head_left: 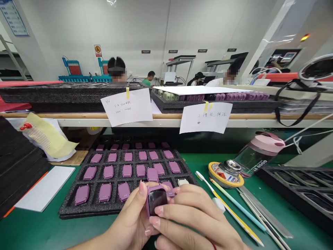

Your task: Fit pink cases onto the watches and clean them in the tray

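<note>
My left hand (135, 211) holds a purple smartwatch body (157, 198), thumb along its left side. Its dark glossy screen is turned toward me, and no strap is on it. The fingers of my right hand (192, 215) are bent around the right side, with two fingertips lying on the screen's lower edge; the right thumb is mostly hidden. Just beyond my hands, a black foam tray (117, 180) carries rows of purple watch bodies (105, 192) lying screen down. One purple piece (152, 174) leans higher than its neighbours, and a whitish piece (183, 182) shows at the tray's right.
Right of the tray lie a toothbrush (231, 210), a light-blue stick (239, 205), metal strips (265, 211), a yellow-rimmed round container (225, 175) and a pink-lidded bottle (262, 152). Another black tray (301, 194) sits far right. A shelf edge (166, 122) with paper notes crosses above; people sit beyond.
</note>
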`<state>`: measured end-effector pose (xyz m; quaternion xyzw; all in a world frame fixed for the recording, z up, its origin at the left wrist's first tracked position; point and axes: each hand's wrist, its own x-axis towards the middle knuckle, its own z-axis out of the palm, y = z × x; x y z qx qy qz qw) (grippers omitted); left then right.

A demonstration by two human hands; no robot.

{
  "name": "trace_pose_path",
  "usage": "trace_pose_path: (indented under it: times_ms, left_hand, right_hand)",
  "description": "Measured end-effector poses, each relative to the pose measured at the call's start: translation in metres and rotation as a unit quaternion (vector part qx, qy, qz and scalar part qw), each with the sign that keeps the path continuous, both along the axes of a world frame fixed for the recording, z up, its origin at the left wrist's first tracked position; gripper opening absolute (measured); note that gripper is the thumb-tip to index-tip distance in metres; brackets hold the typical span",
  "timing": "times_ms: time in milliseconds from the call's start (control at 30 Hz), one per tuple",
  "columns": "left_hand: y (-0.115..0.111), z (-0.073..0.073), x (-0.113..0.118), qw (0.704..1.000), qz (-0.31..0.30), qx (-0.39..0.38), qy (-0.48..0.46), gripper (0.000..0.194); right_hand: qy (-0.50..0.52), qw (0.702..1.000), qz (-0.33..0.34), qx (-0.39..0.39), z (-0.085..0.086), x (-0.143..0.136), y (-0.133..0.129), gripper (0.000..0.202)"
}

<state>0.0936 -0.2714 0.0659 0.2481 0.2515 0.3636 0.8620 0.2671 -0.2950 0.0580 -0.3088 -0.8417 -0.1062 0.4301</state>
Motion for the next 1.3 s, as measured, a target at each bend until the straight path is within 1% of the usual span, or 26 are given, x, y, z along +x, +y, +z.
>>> trace_pose_path:
  times_ms: [67,100,167,233,300,367,433,533,600,667,733,800,867,933,967,1033,1067,1133,1200,1233,1300]
  left_hand:
    - [-0.001,-0.002,0.001,0.999,0.017,0.033,0.020,0.052]
    - [-0.002,-0.003,0.002,0.998,0.026,0.051,0.033,0.051]
    - [-0.002,-0.004,0.003,0.994,0.035,0.081,0.063,0.049]
    - [-0.002,-0.003,0.004,0.992,0.038,0.086,0.078,0.050]
    - [-0.001,-0.001,0.004,0.995,0.041,0.060,0.073,0.052]
    - [0.001,0.001,0.004,0.997,0.038,0.025,0.064,0.054]
    - [0.001,0.003,0.004,0.998,0.030,0.005,0.062,0.054]
    - [0.000,0.004,0.004,0.997,0.025,-0.005,0.070,0.058]
    - [0.000,0.005,0.005,0.997,0.036,-0.005,0.072,0.058]
    - [0.004,0.008,0.004,0.995,0.067,0.019,0.072,0.056]
    - [0.012,0.011,0.001,0.987,0.118,0.067,0.083,0.048]
    - [0.026,0.014,-0.004,0.974,0.175,0.108,0.097,0.037]
    - [0.041,0.014,-0.011,0.964,0.221,0.111,0.099,0.025]
    - [0.056,0.010,-0.017,0.963,0.232,0.095,0.097,0.019]
    - [0.062,0.007,-0.019,0.965,0.229,0.085,0.099,0.018]
    - [0.069,-0.003,-0.020,0.970,0.208,0.070,0.107,0.017]
    - [0.070,-0.008,-0.020,0.972,0.194,0.064,0.113,0.018]
    - [0.070,-0.019,-0.016,0.976,0.167,0.063,0.125,0.024]
    - [0.066,-0.028,-0.012,0.975,0.158,0.080,0.134,0.034]
    - [0.063,-0.032,-0.010,0.973,0.158,0.094,0.137,0.039]
    - [0.057,-0.036,-0.008,0.970,0.156,0.125,0.142,0.047]
  right_hand:
    - [0.025,1.000,0.010,0.009,0.012,-0.005,0.000,0.037]
    - [0.040,0.999,0.010,-0.008,0.016,-0.007,0.001,0.046]
    - [0.069,0.994,0.014,-0.080,0.018,-0.010,0.003,0.055]
    - [0.098,0.983,0.049,-0.150,0.017,-0.010,0.005,0.054]
    - [0.118,0.974,0.082,-0.176,0.016,-0.009,0.007,0.058]
    - [0.126,0.972,0.085,-0.178,0.017,-0.007,0.008,0.063]
    - [0.127,0.973,0.075,-0.177,0.020,-0.006,0.007,0.062]
    - [0.125,0.973,0.068,-0.181,0.024,-0.007,0.006,0.063]
    - [0.106,0.976,0.063,-0.177,0.024,-0.005,0.008,0.062]
    - [0.098,0.982,0.048,-0.155,0.021,-0.002,0.015,0.059]
    - [0.113,0.981,0.003,-0.160,0.014,0.004,0.028,0.048]
    - [0.130,0.968,-0.057,-0.205,0.004,0.009,0.043,0.039]
    - [0.127,0.954,-0.093,-0.255,-0.009,0.012,0.057,0.033]
    - [0.113,0.947,-0.100,-0.283,-0.022,0.012,0.068,0.033]
    - [0.102,0.944,-0.099,-0.296,-0.028,0.011,0.071,0.034]
    - [0.072,0.938,-0.092,-0.327,-0.034,0.008,0.075,0.038]
    - [0.054,0.934,-0.086,-0.341,-0.035,0.006,0.076,0.043]
    - [0.011,0.928,-0.073,-0.366,-0.029,0.004,0.078,0.055]
    - [-0.045,0.920,-0.061,-0.385,-0.017,0.002,0.081,0.065]
    - [-0.077,0.914,-0.058,-0.394,-0.010,0.001,0.084,0.065]
    - [-0.145,0.899,-0.063,-0.408,0.003,-0.004,0.090,0.058]
